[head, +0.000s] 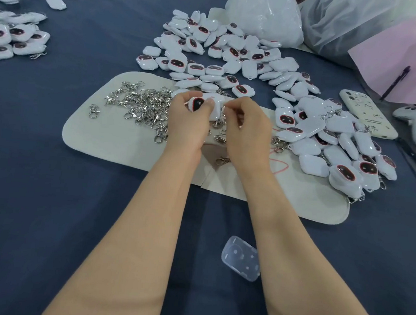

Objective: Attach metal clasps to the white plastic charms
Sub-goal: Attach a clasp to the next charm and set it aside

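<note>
My left hand (187,122) grips a white plastic charm (204,105) with a dark face ringed in red, held above the beige mat (107,132). My right hand (245,128) is right beside it, its fingertips pinched together at the charm's right edge; what they pinch is too small to make out. A heap of metal clasps (140,105) lies on the mat to the left of my hands, and a few loose clasps (223,161) sit between my wrists. A large pile of white charms (227,55) lies beyond my hands.
Another pile of charms with clasps (335,144) lies on the mat's right side. More charms (12,37) lie at the far left of the dark blue cloth. A phone (366,113), pink sheet (411,65), plastic bags (266,13) and a clear lid (241,258) are nearby.
</note>
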`<state>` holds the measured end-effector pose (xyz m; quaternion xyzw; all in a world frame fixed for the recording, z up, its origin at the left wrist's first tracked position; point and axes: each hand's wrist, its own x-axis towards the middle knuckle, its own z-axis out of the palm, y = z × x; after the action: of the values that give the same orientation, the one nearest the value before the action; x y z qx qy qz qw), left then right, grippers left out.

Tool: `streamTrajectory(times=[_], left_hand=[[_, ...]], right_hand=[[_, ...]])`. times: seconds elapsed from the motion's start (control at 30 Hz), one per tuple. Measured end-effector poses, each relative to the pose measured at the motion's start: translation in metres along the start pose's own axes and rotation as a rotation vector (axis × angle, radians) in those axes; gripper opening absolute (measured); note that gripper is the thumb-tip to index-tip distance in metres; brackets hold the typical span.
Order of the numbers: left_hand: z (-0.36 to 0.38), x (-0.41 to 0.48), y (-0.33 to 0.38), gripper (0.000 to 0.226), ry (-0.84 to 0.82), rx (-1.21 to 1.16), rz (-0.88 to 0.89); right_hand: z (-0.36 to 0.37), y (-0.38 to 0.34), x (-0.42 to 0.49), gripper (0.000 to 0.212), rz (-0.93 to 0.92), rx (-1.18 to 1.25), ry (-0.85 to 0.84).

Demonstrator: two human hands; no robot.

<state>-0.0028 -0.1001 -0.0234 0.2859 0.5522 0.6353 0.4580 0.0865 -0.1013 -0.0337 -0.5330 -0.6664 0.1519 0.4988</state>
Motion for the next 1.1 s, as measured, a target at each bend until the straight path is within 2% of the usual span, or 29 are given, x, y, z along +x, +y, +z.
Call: streamTrajectory(times=[0.1, 0.2, 0.27, 0.47, 0.6, 0.67, 0.8, 0.9, 1.1], left_hand=[[-0.001, -0.0029, -0.0011, 0.018, 0.018, 0.206, 0.191], [-0.0016, -0.0045, -0.0033, 0.02, 0.008, 0.258, 0.262], [-0.0015, -0.0031, -0.0035, 0.018, 0.017, 0.209, 0.218], [0.0005, -0.0001, -0.002, 0.026, -0.022, -0.216, -0.096], [0.001, -0.0014, 0.0017, 0.018, -0.062, -0.395, -0.157], [0.0014, -0.0015, 0.0008, 0.018, -0.05, -0.33, -0.137], [0.0032, -0.003, -0.0026, 0.026, -0.049, -0.026, -0.045], [0.0013, -0.002, -0.0031, 0.026, -0.035, 0.039, 0.023], [-0.0021, -0.0046, -0.0032, 0.007, 0.021, 0.248, 0.29]], right_hand=[[0.0, 0.0028, 0.0009, 0.012, -0.02, -0.083, -0.07], [0.0012, 0.005, 0.0003, 0.012, 0.001, -0.078, -0.102], [0.0029, 0.0044, -0.0008, 0.013, 0.065, -0.001, -0.118], [0.005, 0.0043, 0.0012, 0.012, 0.166, 0.135, -0.09], [0.0045, 0.0018, 0.0006, 0.012, 0.169, 0.221, -0.008], [0.0042, -0.0002, 0.0, 0.013, 0.155, 0.244, 0.031], [0.0012, -0.0005, 0.0011, 0.01, 0.102, 0.198, 0.105], [-0.0005, 0.0011, 0.0009, 0.009, 0.067, 0.123, 0.096], [-0.0019, 0.0022, 0.0002, 0.012, -0.029, -0.034, 0.047]])
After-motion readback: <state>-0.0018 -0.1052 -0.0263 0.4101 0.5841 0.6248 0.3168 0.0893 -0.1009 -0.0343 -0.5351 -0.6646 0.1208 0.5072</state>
